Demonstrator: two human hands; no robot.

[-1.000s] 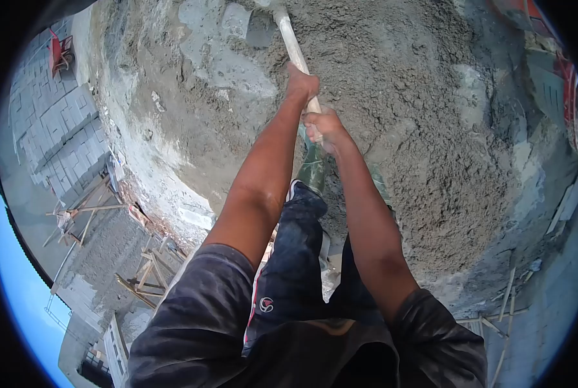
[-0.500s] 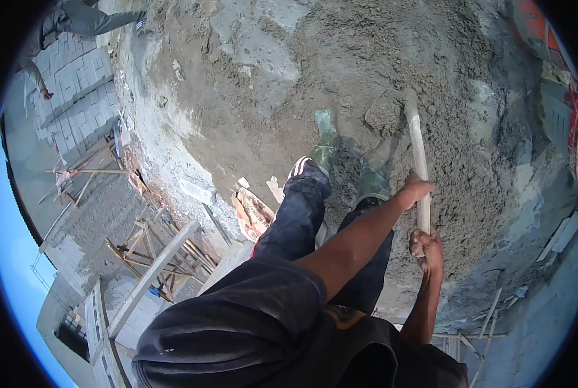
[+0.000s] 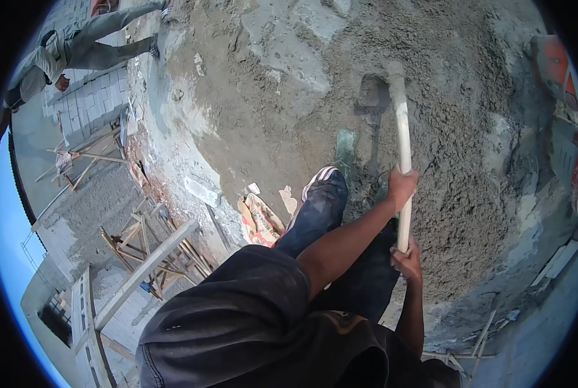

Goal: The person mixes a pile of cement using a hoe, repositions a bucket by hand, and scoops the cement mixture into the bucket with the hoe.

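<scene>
A long pale wooden handle (image 3: 402, 129) runs up from my hands to a hoe-like tool head crusted with grey mix. My left hand (image 3: 402, 187) is wrapped round its middle. Near the lower end, my right hand (image 3: 408, 260) is closed on the same handle. The dark shape (image 3: 374, 97) left of the handle's top could be the blade or its shadow; I cannot tell which. Wet grey mortar (image 3: 460, 168) spreads around and to the right of the tool. A green boot (image 3: 346, 147) stands in it, left of the handle.
Another person (image 3: 75, 52) stands at the upper left beside stacked grey blocks (image 3: 95, 100). A torn paper bag (image 3: 260, 218) lies left of my leg. Wooden poles and a beam (image 3: 148, 271) stand at the lower left. Something orange (image 3: 556, 64) is at the upper right.
Both hands and the handle swung from upper centre to the right and down, then shifted slightly left. The other person came into view at the upper left.
</scene>
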